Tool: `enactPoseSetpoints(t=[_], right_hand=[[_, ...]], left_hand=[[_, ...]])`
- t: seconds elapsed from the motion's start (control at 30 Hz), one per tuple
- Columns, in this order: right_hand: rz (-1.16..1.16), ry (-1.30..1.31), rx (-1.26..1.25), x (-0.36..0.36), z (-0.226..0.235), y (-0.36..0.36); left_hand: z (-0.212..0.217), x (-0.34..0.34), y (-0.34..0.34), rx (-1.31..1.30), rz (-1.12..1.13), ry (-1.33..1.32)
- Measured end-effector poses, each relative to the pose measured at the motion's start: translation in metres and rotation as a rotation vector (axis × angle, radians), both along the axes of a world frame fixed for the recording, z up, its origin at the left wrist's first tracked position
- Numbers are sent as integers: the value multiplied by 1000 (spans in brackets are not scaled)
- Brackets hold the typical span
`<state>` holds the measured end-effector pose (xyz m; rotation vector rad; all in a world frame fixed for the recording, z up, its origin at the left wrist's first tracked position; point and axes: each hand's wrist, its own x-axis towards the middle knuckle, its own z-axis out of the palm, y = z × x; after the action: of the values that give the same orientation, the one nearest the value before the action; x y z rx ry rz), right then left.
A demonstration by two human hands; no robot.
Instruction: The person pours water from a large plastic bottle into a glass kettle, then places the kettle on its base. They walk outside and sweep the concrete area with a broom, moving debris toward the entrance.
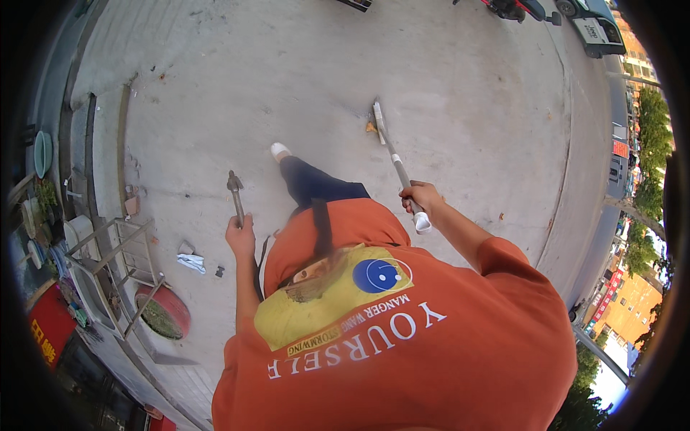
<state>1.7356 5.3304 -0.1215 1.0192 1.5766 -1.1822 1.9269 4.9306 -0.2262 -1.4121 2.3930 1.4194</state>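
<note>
white paper scrap [191, 263] | red round planter [167, 312] | metal rack [115, 267] | parked van [598, 30]

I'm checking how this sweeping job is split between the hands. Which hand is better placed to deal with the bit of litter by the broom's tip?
Probably the right hand: it grips the long broom, whose tip lies beside the orange scrap on the pavement. The left hand holds a dark handle off to the left, apart from the scrap.

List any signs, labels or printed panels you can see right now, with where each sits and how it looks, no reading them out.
Shirt print: on the person's orange shirt, a yellow patch with a blue circle, white lettering below.
Red sign: lower left edge, a red panel with yellow characters.
Small red sign: right edge beside the trees, rectangular with pale marks.
Red banner: lower right on an orange building, a long vertical strip.
No packages or screens are visible.
</note>
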Motion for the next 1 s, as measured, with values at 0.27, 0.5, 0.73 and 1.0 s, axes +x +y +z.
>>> enactPoseSetpoints(t=[0.27,0.5,0.73,1.0], right_hand=[[59,25,-151,-27,30,-148],[74,-27,-246,-29,41,-255],[-148,70,-239,27,73,-280],[-169,258,96,82,45,-263]], left_hand=[[-3,-25,-101,83,114,-116],[-15,-24,-167,149,178,1],[-17,-14,-278,126,-99,-136],[-3,-38,-381,13,-186,-179]])
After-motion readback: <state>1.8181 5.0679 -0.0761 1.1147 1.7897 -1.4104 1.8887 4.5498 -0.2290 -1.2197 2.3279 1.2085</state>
